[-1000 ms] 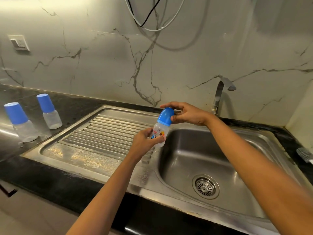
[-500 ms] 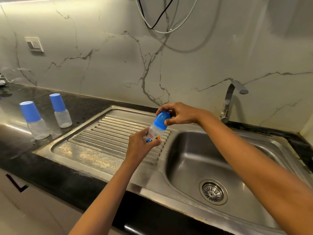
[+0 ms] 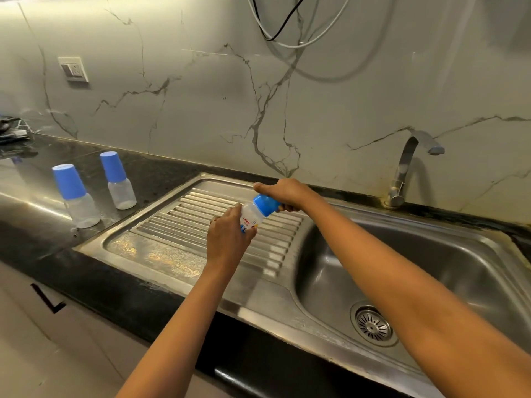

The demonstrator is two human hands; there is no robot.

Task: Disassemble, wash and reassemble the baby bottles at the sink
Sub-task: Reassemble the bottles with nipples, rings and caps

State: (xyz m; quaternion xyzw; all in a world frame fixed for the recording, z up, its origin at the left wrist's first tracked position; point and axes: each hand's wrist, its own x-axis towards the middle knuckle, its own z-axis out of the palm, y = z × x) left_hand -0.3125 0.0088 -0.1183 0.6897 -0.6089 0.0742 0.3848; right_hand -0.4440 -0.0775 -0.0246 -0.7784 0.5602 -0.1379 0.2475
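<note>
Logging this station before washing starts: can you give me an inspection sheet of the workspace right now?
Surface: black counter, steel sink with ribbed drainboard.
Job's things: held bottle, blue cap on, tilted above the drainboard; nearer capped bottle and farther capped bottle upright on the counter.
Clutter: dark items at far left, too blurred to tell.
Hands: left hand grips the held bottle's body; right hand grips its blue cap.
Cables: cables loop on the wall above.
Surroundings: marbled wall, switch plate, tap with no water seen.

Single head-worn wide-angle view, from just behind the front edge of the black countertop, facing forward and down, close over the steel sink, marble wall across the upper half
</note>
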